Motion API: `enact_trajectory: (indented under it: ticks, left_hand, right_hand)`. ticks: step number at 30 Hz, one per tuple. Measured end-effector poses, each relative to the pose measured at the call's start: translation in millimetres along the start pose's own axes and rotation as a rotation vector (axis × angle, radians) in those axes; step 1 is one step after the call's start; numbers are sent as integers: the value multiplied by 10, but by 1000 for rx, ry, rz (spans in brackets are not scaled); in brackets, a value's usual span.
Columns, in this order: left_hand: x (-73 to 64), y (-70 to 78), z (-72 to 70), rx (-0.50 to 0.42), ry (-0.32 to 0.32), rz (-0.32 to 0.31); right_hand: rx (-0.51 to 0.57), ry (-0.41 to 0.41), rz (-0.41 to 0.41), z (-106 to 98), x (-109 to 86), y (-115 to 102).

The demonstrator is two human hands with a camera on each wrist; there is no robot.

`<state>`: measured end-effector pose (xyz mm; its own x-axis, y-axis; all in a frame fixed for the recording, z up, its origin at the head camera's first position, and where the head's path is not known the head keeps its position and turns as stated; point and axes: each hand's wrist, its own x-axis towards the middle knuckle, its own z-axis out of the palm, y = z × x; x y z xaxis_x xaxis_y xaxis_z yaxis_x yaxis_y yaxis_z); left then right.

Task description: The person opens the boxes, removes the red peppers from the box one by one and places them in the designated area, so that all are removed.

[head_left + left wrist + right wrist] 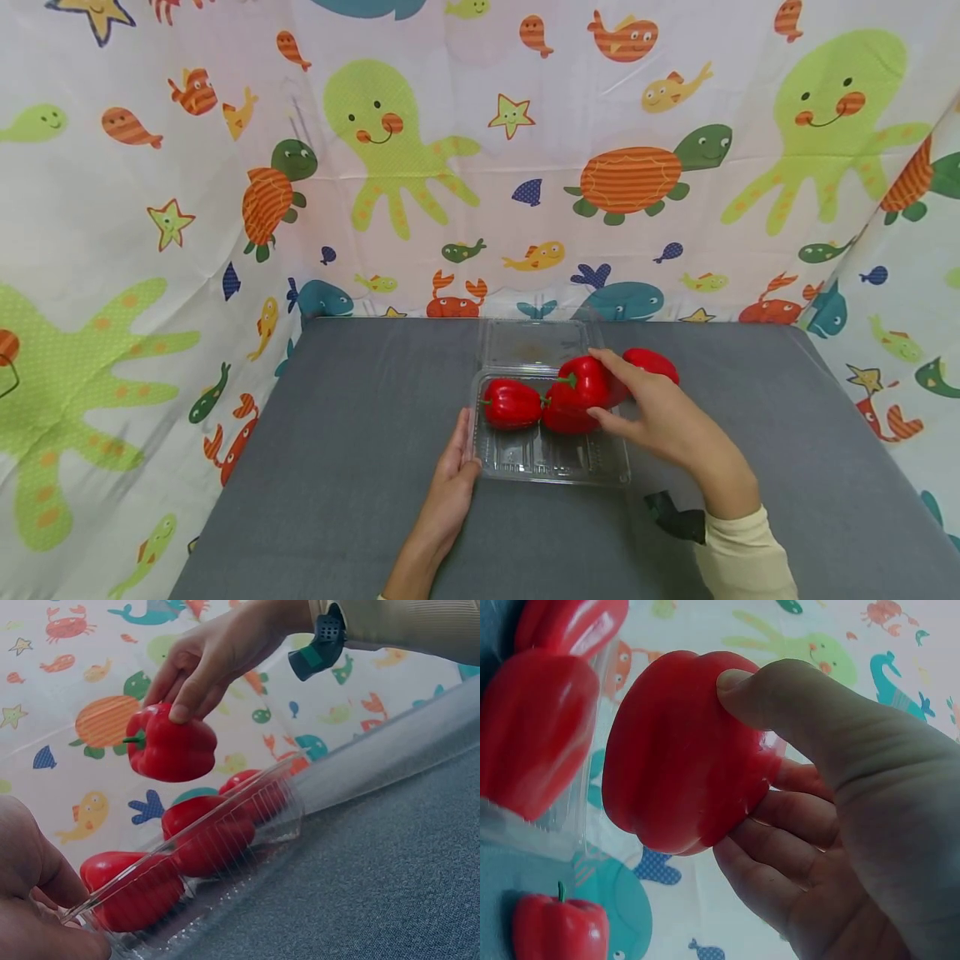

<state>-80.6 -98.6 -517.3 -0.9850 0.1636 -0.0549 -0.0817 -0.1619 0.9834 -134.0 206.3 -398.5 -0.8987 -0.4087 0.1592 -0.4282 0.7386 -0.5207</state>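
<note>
Your grey cloth table [337, 467] is soft, so the thin, ribbed clear plastic tray [551, 467] could skid or flex; your left hand [450, 487] rests against its left edge with relaxed fingers. Two glossy, lobed red peppers [512, 403] lie inside it. Your right hand [660, 417] pinches a third pepper [588, 382] above them; its slick skin could slip.

A grey table [337, 467] stands before a sea-creature patterned curtain [420, 150].
</note>
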Motion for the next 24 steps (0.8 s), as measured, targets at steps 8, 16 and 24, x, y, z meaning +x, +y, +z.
enact_trajectory:
  ticks: [8, 16, 24]
  left_hand:
    - [3, 20, 6, -16, -9, -5]
    - [-16, 4, 1, -3, -14, 16]
    - [-6, 6, 1, -22, -5, -7]
  right_hand:
    - [-8, 28, 31, -91, -39, 112]
    - [-22, 60, 26, -194, -84, 210]
    - [-53, 93, 64, -297, -145, 329]
